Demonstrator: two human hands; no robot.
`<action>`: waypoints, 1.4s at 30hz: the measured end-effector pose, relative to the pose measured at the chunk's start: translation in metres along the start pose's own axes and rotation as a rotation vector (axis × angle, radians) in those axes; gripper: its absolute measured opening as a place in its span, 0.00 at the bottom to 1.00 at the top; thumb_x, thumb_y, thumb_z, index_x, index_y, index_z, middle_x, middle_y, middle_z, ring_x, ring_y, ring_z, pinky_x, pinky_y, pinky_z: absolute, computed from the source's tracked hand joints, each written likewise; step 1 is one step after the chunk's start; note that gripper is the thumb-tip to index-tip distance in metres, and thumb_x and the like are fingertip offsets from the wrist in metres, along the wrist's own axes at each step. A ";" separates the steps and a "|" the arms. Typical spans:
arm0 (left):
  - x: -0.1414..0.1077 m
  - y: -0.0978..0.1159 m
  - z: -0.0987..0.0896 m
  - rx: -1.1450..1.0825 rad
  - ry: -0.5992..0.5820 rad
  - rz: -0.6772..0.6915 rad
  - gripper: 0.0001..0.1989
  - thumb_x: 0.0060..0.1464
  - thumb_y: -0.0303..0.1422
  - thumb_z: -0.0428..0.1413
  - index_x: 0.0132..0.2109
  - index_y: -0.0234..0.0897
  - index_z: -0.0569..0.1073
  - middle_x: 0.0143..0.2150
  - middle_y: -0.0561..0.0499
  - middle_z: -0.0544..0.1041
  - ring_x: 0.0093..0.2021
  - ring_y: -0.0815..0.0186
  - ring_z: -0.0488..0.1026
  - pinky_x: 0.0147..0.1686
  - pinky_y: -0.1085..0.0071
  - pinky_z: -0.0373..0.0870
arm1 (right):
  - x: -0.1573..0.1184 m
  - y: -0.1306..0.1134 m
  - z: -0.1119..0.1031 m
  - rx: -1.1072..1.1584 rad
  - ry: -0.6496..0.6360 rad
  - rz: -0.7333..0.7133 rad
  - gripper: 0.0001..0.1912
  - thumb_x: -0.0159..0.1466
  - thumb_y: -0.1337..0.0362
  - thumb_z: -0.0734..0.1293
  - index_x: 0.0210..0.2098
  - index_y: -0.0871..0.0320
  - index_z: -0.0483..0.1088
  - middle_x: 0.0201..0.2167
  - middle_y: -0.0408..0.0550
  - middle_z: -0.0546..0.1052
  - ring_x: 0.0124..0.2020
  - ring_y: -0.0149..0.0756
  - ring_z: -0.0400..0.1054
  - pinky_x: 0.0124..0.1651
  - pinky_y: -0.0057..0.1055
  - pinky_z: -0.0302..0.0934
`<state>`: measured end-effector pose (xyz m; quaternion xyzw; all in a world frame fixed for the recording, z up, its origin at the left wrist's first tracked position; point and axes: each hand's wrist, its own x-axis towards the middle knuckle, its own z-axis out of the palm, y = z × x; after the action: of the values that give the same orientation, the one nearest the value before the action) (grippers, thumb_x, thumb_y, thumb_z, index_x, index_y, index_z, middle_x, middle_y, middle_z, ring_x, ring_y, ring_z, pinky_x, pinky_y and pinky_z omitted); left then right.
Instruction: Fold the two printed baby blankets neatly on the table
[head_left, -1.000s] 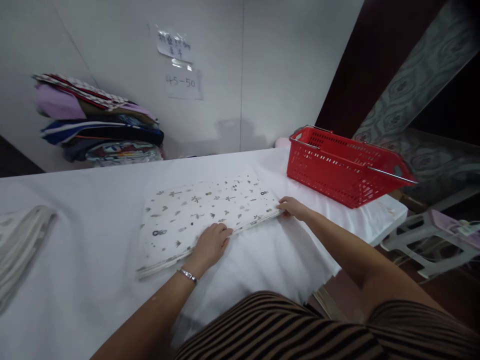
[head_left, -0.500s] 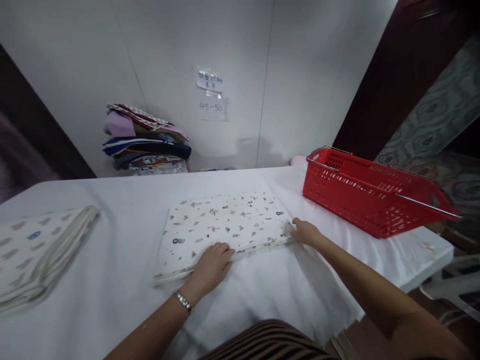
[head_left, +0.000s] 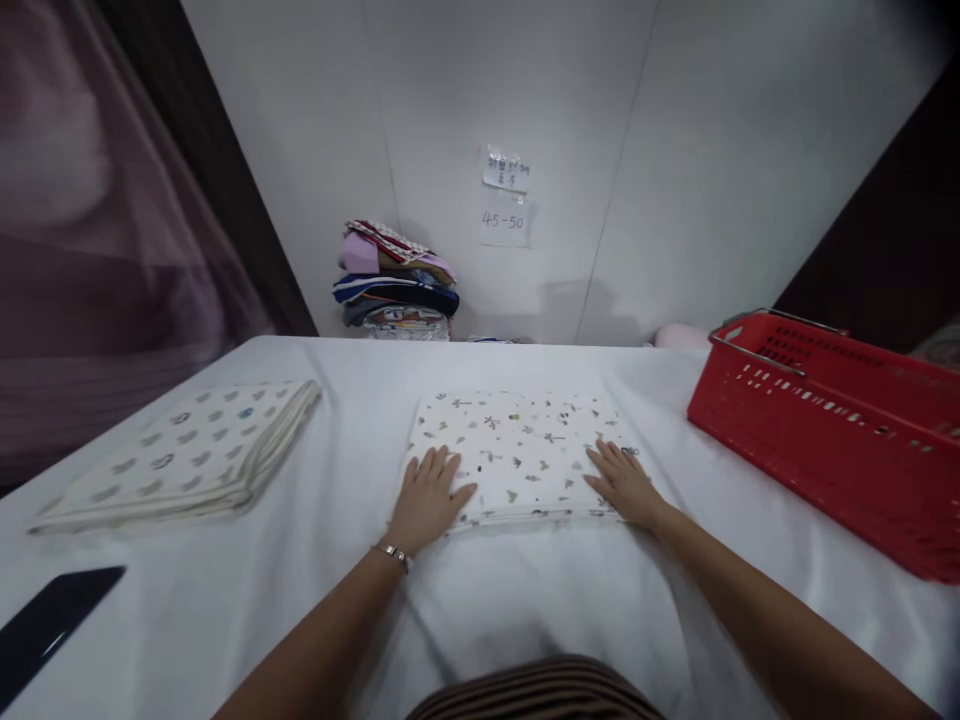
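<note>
A folded white cloth (head_left: 525, 450) with small printed motifs lies flat on the white-covered table in front of me. My left hand (head_left: 429, 495) rests on its near left corner, palm down with the fingers spread. Over the near right corner lies my right hand (head_left: 624, 483), also flat with fingers apart. Neither hand grips the cloth. Off to the left is a second folded white cloth (head_left: 195, 440), printed with grey heart-like shapes; no hand touches it.
A red plastic basket (head_left: 817, 430) stands on the right of the table (head_left: 330, 600). At lower left lies a dark flat object (head_left: 56, 620), cut by the frame edge. Stacked folded clothes (head_left: 397, 285) sit behind the table by the wall, below paper notes (head_left: 506, 220). A curtain (head_left: 135, 230) hangs at left.
My view has turned left, bringing the dark flat object into sight. Both hands have gone from the cloth's near edge and right corner to lying flat on top, fingers spread.
</note>
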<state>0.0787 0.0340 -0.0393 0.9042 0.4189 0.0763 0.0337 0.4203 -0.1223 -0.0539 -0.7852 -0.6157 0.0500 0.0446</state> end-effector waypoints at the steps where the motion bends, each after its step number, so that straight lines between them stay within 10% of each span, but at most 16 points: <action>1: 0.000 0.000 -0.001 -0.017 -0.023 -0.010 0.32 0.58 0.51 0.40 0.62 0.37 0.59 0.66 0.44 0.53 0.67 0.54 0.45 0.63 0.51 0.40 | -0.001 0.000 0.000 -0.003 -0.014 0.003 0.35 0.65 0.43 0.48 0.65 0.55 0.51 0.67 0.50 0.44 0.67 0.45 0.34 0.65 0.47 0.36; 10: 0.064 -0.010 -0.031 -0.052 -0.068 -0.121 0.34 0.58 0.53 0.38 0.63 0.37 0.57 0.68 0.44 0.47 0.68 0.55 0.40 0.63 0.51 0.40 | 0.048 -0.019 -0.030 0.026 0.015 0.032 0.34 0.66 0.46 0.47 0.65 0.56 0.48 0.68 0.50 0.43 0.68 0.43 0.31 0.65 0.47 0.34; 16: 0.093 -0.038 -0.010 -0.016 -0.120 -0.251 0.35 0.56 0.53 0.38 0.65 0.38 0.53 0.69 0.48 0.42 0.67 0.50 0.43 0.62 0.50 0.43 | 0.105 0.009 -0.021 -0.046 0.003 0.178 0.33 0.66 0.49 0.48 0.65 0.60 0.49 0.67 0.52 0.45 0.67 0.43 0.35 0.64 0.49 0.38; 23: 0.089 -0.047 0.000 -0.044 -0.140 -0.257 0.36 0.55 0.55 0.37 0.66 0.41 0.51 0.69 0.51 0.40 0.66 0.49 0.43 0.61 0.50 0.46 | 0.104 0.030 -0.006 -0.058 -0.015 0.213 0.33 0.66 0.47 0.46 0.65 0.59 0.48 0.67 0.51 0.46 0.67 0.42 0.36 0.64 0.50 0.38; 35: 0.150 -0.022 -0.003 0.044 -0.092 -0.089 0.36 0.56 0.55 0.35 0.64 0.39 0.54 0.68 0.47 0.47 0.68 0.54 0.39 0.63 0.50 0.35 | 0.171 -0.086 -0.023 0.019 -0.105 -0.142 0.40 0.63 0.40 0.41 0.67 0.57 0.41 0.68 0.47 0.37 0.68 0.42 0.26 0.65 0.44 0.25; 42: 0.146 -0.034 0.016 0.002 -0.069 -0.112 0.37 0.55 0.56 0.33 0.65 0.39 0.54 0.68 0.47 0.48 0.67 0.54 0.42 0.63 0.51 0.34 | 0.177 -0.082 -0.006 0.077 -0.116 -0.161 0.40 0.63 0.39 0.42 0.66 0.56 0.43 0.68 0.47 0.39 0.68 0.43 0.30 0.65 0.46 0.27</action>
<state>0.1492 0.1674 -0.0429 0.8815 0.4675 0.0427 0.0513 0.3838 0.0688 -0.0415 -0.7267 -0.6758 0.1153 0.0430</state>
